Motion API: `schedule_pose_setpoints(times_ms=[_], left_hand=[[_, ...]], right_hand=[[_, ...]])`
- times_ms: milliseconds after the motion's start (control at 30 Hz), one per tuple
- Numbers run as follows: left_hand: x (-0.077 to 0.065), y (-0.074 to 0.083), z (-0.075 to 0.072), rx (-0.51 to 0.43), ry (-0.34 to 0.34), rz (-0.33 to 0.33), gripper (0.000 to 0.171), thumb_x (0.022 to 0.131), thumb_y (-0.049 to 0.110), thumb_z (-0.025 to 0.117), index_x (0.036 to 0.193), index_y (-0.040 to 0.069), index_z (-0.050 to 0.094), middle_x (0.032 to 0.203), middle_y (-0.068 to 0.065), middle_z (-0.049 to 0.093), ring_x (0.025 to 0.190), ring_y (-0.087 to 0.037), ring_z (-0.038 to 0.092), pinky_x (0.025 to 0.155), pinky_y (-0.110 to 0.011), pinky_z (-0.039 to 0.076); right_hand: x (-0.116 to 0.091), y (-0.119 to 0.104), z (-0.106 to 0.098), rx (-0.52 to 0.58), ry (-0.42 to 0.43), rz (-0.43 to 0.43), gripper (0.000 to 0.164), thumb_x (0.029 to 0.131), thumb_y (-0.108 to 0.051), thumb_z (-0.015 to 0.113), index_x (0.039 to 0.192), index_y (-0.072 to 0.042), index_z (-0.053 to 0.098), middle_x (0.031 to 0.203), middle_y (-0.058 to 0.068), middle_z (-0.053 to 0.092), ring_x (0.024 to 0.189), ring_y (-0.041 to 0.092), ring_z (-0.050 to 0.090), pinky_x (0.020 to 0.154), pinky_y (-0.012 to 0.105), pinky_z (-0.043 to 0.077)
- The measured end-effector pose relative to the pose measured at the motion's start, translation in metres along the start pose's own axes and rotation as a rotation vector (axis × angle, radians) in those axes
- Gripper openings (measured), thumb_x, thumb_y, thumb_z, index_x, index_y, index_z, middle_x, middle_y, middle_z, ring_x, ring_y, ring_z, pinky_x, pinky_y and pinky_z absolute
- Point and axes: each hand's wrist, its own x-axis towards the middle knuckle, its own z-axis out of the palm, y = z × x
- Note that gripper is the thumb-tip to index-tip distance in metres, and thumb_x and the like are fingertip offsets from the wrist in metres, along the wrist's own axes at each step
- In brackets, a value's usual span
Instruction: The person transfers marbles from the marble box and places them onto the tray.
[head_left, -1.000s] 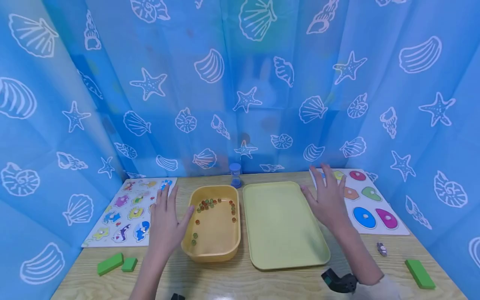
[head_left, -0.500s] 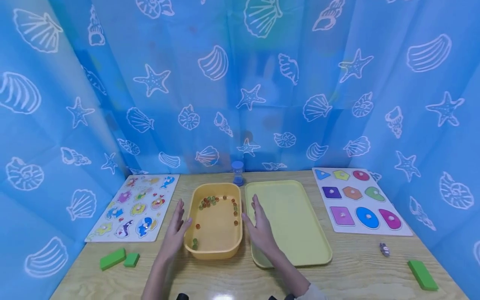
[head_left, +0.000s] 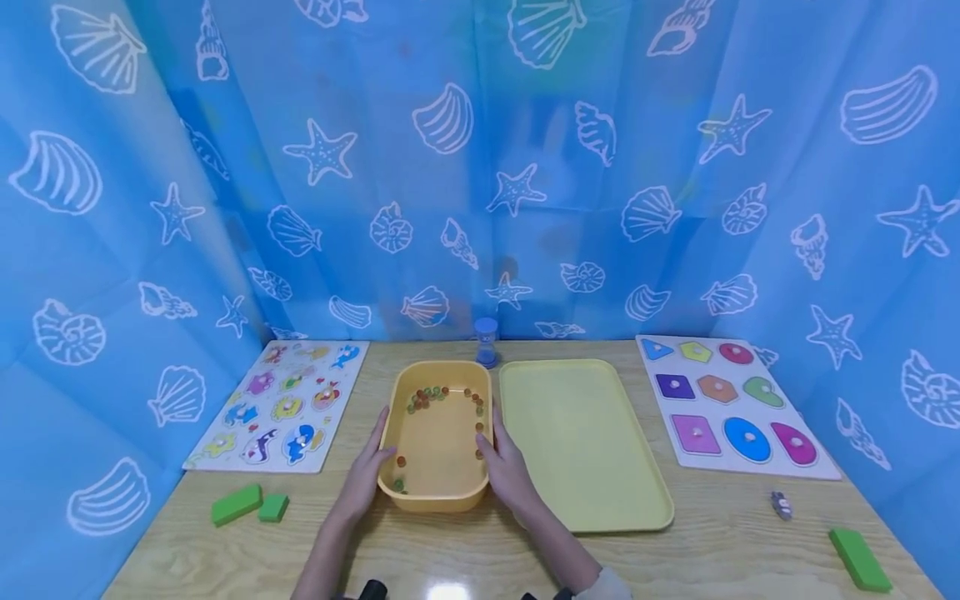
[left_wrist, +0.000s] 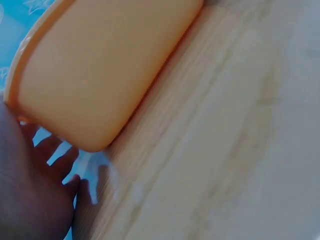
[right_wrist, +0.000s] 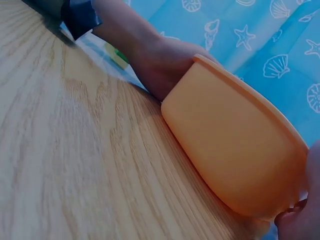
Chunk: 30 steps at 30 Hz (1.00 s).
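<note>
An orange plastic basin (head_left: 442, 446) stands between my two hands, its bottom edge right at the wooden tabletop in both wrist views. Small red and green beads (head_left: 423, 398) lie inside, mostly along the far and right walls, with a few at the near left corner. My left hand (head_left: 362, 477) grips the left side, thumb over the rim and fingers along the outer wall. On the opposite side my right hand (head_left: 512, 477) holds the basin the same way, its thumb over the rim. The left wrist view shows the left fingers (left_wrist: 50, 150) spread under the basin's curved end.
A pale yellow tray (head_left: 585, 450) lies just right of the basin. Behind stands a blue sand timer (head_left: 486, 343). Puzzle boards lie left (head_left: 277, 408) and right (head_left: 735, 408). Green blocks (head_left: 237, 505), another green block (head_left: 859, 560) and a small grey figure (head_left: 782, 505) sit toward the sides.
Both hands have come in to the basin; the right hand travelled left from over the tray side. They now hold its sides. Some beads along the right wall have shifted nearer. The view has shifted slightly.
</note>
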Motion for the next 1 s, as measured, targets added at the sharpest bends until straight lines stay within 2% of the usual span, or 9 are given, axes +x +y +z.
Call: schedule_pose_setpoints(times_ms=[167, 267, 400, 500, 633, 733, 833, 900, 1000], left_hand=[[0.002, 0.0, 0.007, -0.016, -0.014, 0.075, 0.057, 0.091, 0.002, 0.026, 0.144, 0.009, 0.005, 0.15, -0.012, 0.001, 0.136, -0.031, 0.001, 0.112, -0.046, 0.002], [0.003, 0.0, 0.01, -0.042, -0.023, 0.072, 0.056, 0.091, 0.002, 0.022, 0.144, 0.008, 0.004, 0.151, -0.011, -0.001, 0.137, -0.03, -0.001, 0.112, -0.045, 0.001], [0.008, -0.013, 0.01, -0.094, -0.018, 0.036, 0.056, 0.092, 0.009, 0.019, 0.145, 0.017, 0.002, 0.151, -0.005, -0.004, 0.137, -0.027, -0.004, 0.112, -0.044, -0.002], [0.01, -0.022, 0.008, -0.121, -0.012, -0.001, 0.056, 0.093, 0.017, 0.02, 0.144, 0.031, 0.001, 0.151, 0.003, -0.006, 0.137, -0.023, -0.006, 0.112, -0.046, -0.004], [0.007, -0.02, 0.003, -0.154, -0.037, -0.056, 0.056, 0.093, 0.021, 0.023, 0.142, 0.04, 0.002, 0.15, 0.01, -0.007, 0.137, -0.018, -0.008, 0.111, -0.047, -0.005], [0.005, -0.02, -0.005, -0.266, -0.097, -0.1, 0.059, 0.092, 0.022, 0.03, 0.141, 0.042, 0.005, 0.15, 0.01, -0.007, 0.136, -0.027, 0.011, 0.109, -0.048, 0.018], [0.005, -0.022, -0.013, -0.416, -0.178, -0.152, 0.063, 0.091, 0.019, 0.038, 0.141, 0.043, 0.007, 0.151, 0.006, -0.008, 0.125, -0.035, 0.035, 0.093, -0.045, 0.044], [0.005, -0.023, -0.017, -0.472, -0.233, -0.176, 0.066, 0.091, 0.019, 0.041, 0.141, 0.042, 0.006, 0.151, 0.003, -0.009, 0.119, -0.037, 0.042, 0.086, -0.043, 0.049], [0.006, -0.025, -0.022, -0.505, -0.314, -0.188, 0.068, 0.092, 0.018, 0.043, 0.142, 0.04, 0.002, 0.15, 0.001, -0.013, 0.122, -0.036, 0.039, 0.088, -0.042, 0.048]], right_hand=[[0.003, 0.008, 0.002, 0.117, 0.035, 0.004, 0.058, 0.095, -0.022, 0.041, 0.144, -0.013, 0.012, 0.147, 0.012, 0.02, 0.131, 0.029, 0.025, 0.108, 0.045, 0.024], [0.002, 0.002, 0.001, 0.218, 0.04, -0.003, 0.057, 0.094, -0.014, 0.041, 0.144, -0.012, 0.013, 0.148, 0.012, 0.017, 0.133, 0.028, 0.022, 0.109, 0.043, 0.021], [0.001, -0.007, -0.001, 0.239, 0.008, -0.015, 0.057, 0.093, -0.008, 0.037, 0.144, -0.01, 0.011, 0.15, 0.006, 0.008, 0.136, 0.024, 0.009, 0.112, 0.042, 0.01], [0.003, -0.005, -0.001, 0.22, -0.028, -0.01, 0.057, 0.093, -0.007, 0.035, 0.144, -0.009, 0.008, 0.151, 0.004, 0.003, 0.137, 0.023, 0.002, 0.113, 0.043, 0.005], [0.004, -0.004, 0.0, 0.206, -0.044, -0.024, 0.056, 0.094, -0.006, 0.034, 0.143, -0.006, 0.008, 0.151, 0.006, 0.002, 0.137, 0.023, 0.001, 0.113, 0.043, 0.004], [0.004, -0.007, 0.0, 0.197, -0.042, -0.029, 0.055, 0.094, -0.009, 0.035, 0.143, -0.008, 0.009, 0.151, 0.004, 0.003, 0.137, 0.02, 0.003, 0.113, 0.041, 0.007], [0.003, -0.009, -0.002, 0.182, -0.032, -0.029, 0.055, 0.094, -0.011, 0.035, 0.143, -0.01, 0.011, 0.151, 0.002, 0.006, 0.137, 0.018, 0.004, 0.113, 0.04, 0.008], [0.002, -0.009, -0.002, 0.171, -0.029, -0.032, 0.054, 0.094, -0.012, 0.035, 0.143, -0.011, 0.012, 0.151, 0.002, 0.007, 0.137, 0.019, 0.005, 0.113, 0.04, 0.007], [0.002, -0.007, -0.003, 0.158, -0.027, -0.017, 0.054, 0.094, -0.013, 0.034, 0.144, -0.015, 0.013, 0.151, -0.002, 0.008, 0.137, 0.018, 0.005, 0.113, 0.04, 0.007]])
